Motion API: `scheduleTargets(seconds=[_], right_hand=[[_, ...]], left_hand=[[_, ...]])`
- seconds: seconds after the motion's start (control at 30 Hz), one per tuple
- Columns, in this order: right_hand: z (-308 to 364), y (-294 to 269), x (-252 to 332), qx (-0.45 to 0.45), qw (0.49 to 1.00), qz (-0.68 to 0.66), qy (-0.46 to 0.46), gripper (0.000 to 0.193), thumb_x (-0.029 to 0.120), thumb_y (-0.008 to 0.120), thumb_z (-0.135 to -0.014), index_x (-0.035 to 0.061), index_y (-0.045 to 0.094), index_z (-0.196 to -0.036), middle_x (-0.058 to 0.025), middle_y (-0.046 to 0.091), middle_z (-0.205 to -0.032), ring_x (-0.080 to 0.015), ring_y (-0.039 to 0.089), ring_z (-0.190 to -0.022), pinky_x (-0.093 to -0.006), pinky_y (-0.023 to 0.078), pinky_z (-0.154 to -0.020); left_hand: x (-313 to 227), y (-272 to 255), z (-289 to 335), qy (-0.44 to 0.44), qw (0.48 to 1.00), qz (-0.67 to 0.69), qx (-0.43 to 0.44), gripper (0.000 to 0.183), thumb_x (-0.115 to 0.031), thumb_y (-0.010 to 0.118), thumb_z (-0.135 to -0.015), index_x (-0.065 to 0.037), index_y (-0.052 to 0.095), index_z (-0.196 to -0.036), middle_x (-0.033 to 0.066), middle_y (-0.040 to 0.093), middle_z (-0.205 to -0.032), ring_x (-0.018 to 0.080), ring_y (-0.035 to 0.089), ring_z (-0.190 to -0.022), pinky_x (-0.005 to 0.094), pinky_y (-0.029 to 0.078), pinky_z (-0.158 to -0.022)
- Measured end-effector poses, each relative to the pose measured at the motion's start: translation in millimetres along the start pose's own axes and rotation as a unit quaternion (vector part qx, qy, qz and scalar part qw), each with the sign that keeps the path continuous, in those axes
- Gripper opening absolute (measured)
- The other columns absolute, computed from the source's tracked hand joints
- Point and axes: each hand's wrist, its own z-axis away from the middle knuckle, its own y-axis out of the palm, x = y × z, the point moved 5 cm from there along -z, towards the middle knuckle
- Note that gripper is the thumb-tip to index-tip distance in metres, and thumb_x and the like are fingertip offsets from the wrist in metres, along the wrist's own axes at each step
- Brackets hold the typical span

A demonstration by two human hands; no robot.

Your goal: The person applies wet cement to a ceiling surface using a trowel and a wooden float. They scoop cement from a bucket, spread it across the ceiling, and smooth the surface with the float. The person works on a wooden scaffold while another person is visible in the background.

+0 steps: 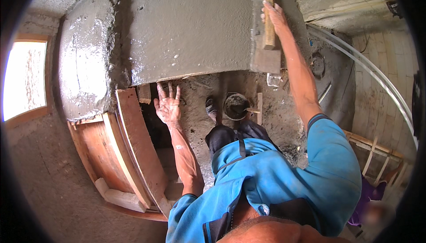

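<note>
A broad surface of wet grey plaster spreads in front of me, smooth in the middle and rough along its left side. My right hand is closed round the wooden handle of a long plastering float. The float lies against the right edge of the plaster. My left hand is empty, its palm up and fingers spread. Its fingertips are at the near edge of the plaster; whether they touch it I cannot tell.
Below stands a bucket with a dark tool in it, near my feet. Wooden formwork and a bright window are at left. Long pale strips curve down the right. Another person in purple is at lower right.
</note>
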Motion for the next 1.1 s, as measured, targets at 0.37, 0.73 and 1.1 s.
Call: scheduleTargets(seconds=[0.37,0.73,1.1], right_hand=[[59,58,51,0.087,0.996,-0.037,0.007,0.042,0.041,0.069,-0.096,0.0079,0.056,-0.117,-0.0010,0.059,-0.088,-0.0094,0.058,-0.062,-0.0252,0.050,-0.050],[55,392,-1,0.263,0.960,-0.097,-0.017,0.041,0.042,0.070,-0.093,0.0074,0.050,-0.102,-0.0046,0.058,-0.069,-0.0155,0.059,-0.051,-0.0328,0.051,-0.043],[26,363,-19,0.216,0.973,-0.078,0.027,0.042,0.045,0.072,-0.092,0.0102,0.049,-0.100,-0.0029,0.056,-0.073,-0.0141,0.059,-0.054,-0.0320,0.051,-0.046]], left_hand=[[1,2,1,-0.004,1.000,0.012,-0.006,0.062,-0.047,0.017,-0.109,-0.012,0.029,-0.159,-0.0068,0.039,-0.162,0.0269,0.015,-0.156,0.0626,0.006,-0.125],[-12,-3,2,-0.021,0.999,0.005,-0.031,0.064,-0.050,0.020,-0.108,-0.013,0.028,-0.160,-0.0024,0.039,-0.162,0.0302,0.020,-0.154,0.0630,0.008,-0.124],[-9,1,3,-0.019,0.999,0.006,-0.034,0.066,-0.050,0.018,-0.108,-0.011,0.028,-0.160,-0.0018,0.038,-0.162,0.0310,0.022,-0.153,0.0625,0.009,-0.125]])
